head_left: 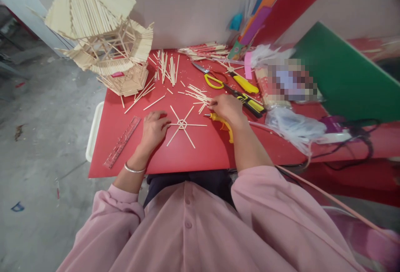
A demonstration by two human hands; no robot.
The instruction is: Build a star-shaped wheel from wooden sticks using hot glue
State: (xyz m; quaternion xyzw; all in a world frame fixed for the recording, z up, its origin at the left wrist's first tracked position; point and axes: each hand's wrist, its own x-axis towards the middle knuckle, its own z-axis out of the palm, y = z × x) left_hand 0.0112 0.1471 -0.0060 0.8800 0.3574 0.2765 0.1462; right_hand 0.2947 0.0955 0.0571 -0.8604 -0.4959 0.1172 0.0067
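Note:
A six-armed star of thin wooden sticks (185, 130), with a small hexagon at its middle, lies flat on the red table. My left hand (154, 128) rests beside it, fingers loosely spread, the tips at the end of its left arm. My right hand (228, 107) pinches at the near end of a loose pile of short wooden sticks (196, 93); its fingertips partly hide the stick they grip. Just below that hand lies a yellow glue gun (225, 125), its nozzle toward the star and its body partly covered by my forearm.
A tiered stick model (103, 42) stands at the back left. Behind my right hand lie scissors (214, 81), a yellow cutter knife (245, 83) and a black-and-yellow tool (250, 104). A clear ruler (121, 142) is at left; plastic bags (289, 124) and a green board (346, 76) at right.

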